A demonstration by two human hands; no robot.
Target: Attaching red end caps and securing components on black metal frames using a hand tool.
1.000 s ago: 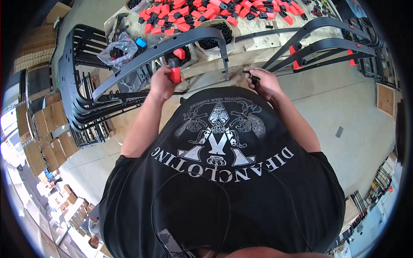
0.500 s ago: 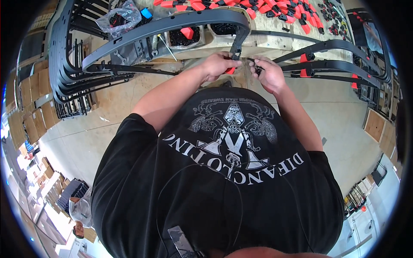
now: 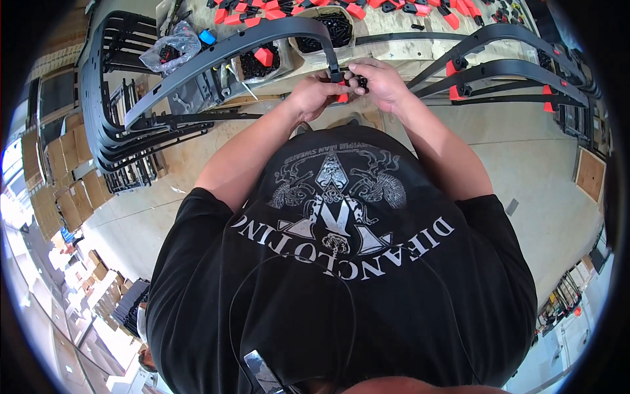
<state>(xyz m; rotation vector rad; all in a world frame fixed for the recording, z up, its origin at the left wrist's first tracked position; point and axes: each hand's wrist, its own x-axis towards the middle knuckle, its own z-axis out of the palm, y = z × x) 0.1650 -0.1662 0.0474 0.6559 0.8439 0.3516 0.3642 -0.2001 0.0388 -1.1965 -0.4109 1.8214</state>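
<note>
My left hand (image 3: 314, 96) is closed round a red plastic piece (image 3: 342, 98) at the downturned end of a curved black metal frame (image 3: 243, 41). Its thumb and fingers pinch just below the black end. Against the same end, from the right, comes my right hand (image 3: 382, 85), its fingers bent in a pinch. Small black fasteners (image 3: 361, 81) show between its fingers and palm; their exact kind is too small to make out. The fingertips of both hands nearly meet and hide part of the joint.
On the workbench (image 3: 387, 44) lie many red-and-black plastic pieces (image 3: 269, 6). Two tubs of small black parts (image 3: 335, 25) stand close behind my hands, beside a wrench (image 3: 182, 101) and a clear bag (image 3: 169, 51). Curved frames (image 3: 499, 69) fill the right; more frames (image 3: 98, 134) stack left.
My right hand has come left and up against the frame's end, where it was a little apart before. My left hand still holds the red piece. The whole view has shifted slightly.
</note>
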